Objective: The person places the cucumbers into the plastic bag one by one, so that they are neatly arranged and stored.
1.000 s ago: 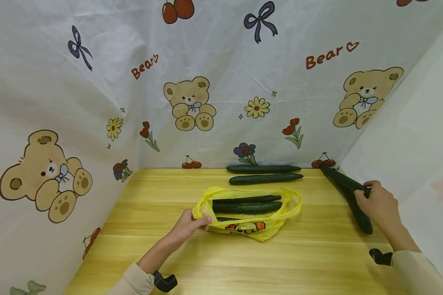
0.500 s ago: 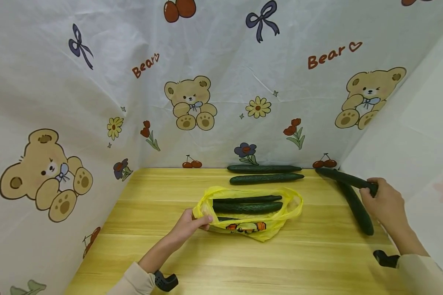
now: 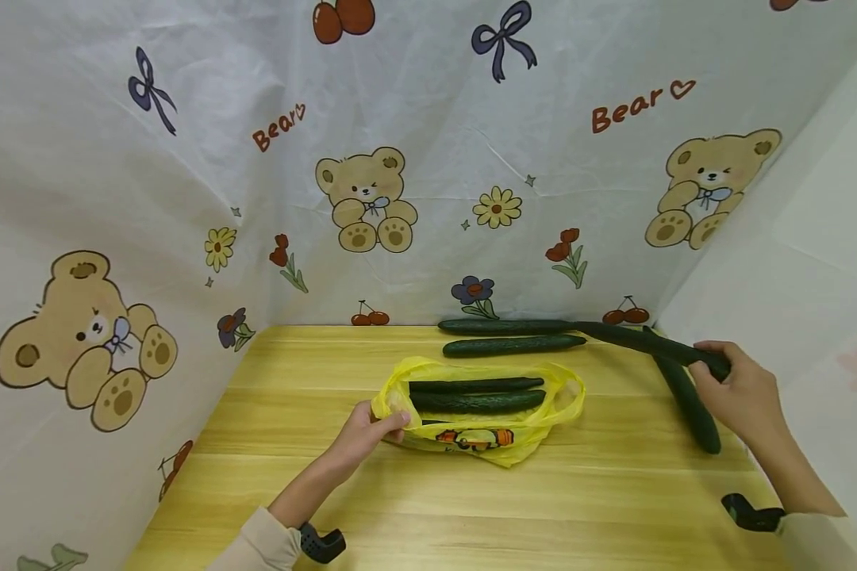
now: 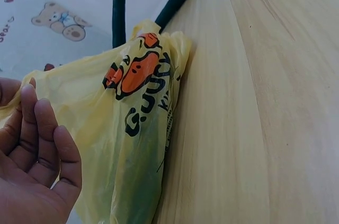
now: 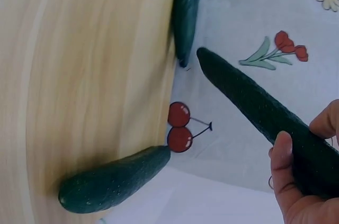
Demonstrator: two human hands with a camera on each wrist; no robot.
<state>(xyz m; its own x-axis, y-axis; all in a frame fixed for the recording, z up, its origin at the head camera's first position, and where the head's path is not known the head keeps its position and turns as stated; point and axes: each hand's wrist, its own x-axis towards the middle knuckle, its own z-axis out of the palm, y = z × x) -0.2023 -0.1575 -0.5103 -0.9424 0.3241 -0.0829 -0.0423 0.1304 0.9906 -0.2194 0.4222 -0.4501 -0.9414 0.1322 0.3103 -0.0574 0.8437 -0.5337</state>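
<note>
On the right, my right hand grips one end of a dark green cucumber, whose far end points left toward the back wall. In the right wrist view this cucumber is raised, thumb and fingers around it. Below it a second cucumber lies on the table. My left hand pinches the left rim of a yellow plastic bag, holding its mouth wide. Inside the bag lie several cucumbers. The left wrist view shows the bag's printed side and the fingers at its edge.
Two more cucumbers lie behind the bag, one against the back wall and one just in front of it. A wooden table carries everything. Printed white cloth closes off the back and sides.
My right hand has lifted the cucumber off the one beneath and swung its far end leftward. The left hand and the bag have stayed nearly still.
</note>
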